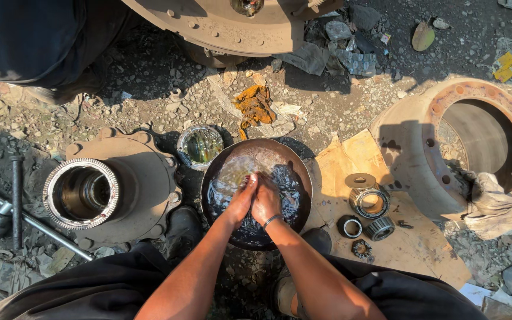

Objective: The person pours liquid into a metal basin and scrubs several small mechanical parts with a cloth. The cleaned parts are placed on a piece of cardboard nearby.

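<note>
Directly below me, on gravelly ground between my knees, sits a round dark metal basin [294,178] holding a shallow pool of dark, glistening liquid with pale froth at its far side. My left hand [242,198] and right hand [266,201] are pressed together in that liquid, fingers curled toward each other; whether they close on a part I cannot tell, since anything between the palms is hidden. A thin bracelet [272,220] circles my right wrist. Judged from the sheen, anything lifted out of this basin would be slick and would need a firm pinch across solid edges rather than a loose hold. Just beyond the basin's left rim stands a small round tin [200,146] with yellowish-green fluid in it. To my right, on a sheet of stained cardboard [428,243], lie several bearings [368,201] and rings: steel, likely heavy for their size, stiff, best taken by the outer race. Further right rests a rusty brake drum [475,142] on its side, with a crumpled pale rag [496,207] against it. To my left stands a wheel hub [114,186], toothed ring uppermost, surely too heavy for one hand. A long steel bar [37,222] lies beside it. An orange-stained rag [255,106] lies beyond the basin.
</note>
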